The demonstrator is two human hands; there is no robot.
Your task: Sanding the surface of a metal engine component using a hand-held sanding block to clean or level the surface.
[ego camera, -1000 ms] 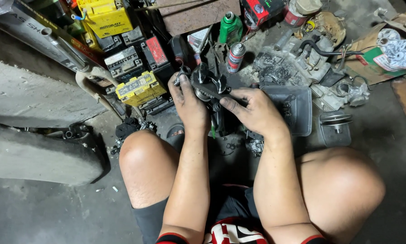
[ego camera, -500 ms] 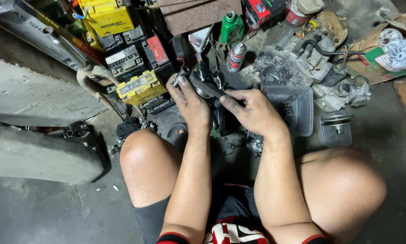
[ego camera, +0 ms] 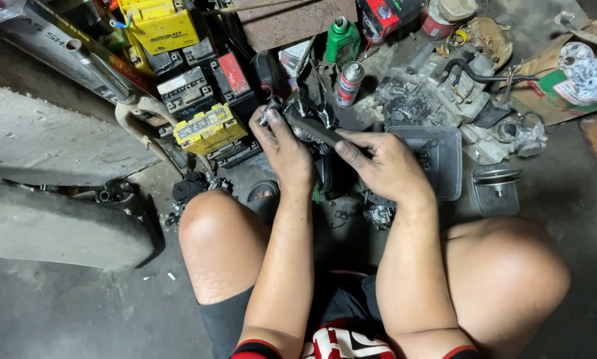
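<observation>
Dark metal engine part [ego camera: 309,126] held up between 2 hands.
Greasy, with shiny silver bits at its far end, tilted, above the floor clutter.

yellow battery [ego camera: 209,128], green bottle [ego camera: 342,41], spray can [ego camera: 349,84], grey plastic tray [ego camera: 441,159]

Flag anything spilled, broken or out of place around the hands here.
Nothing spilled or visibly broken. Both the left hand and right hand grip a dark metal part amid floor clutter: batteries, spray can, grey tray.
</observation>
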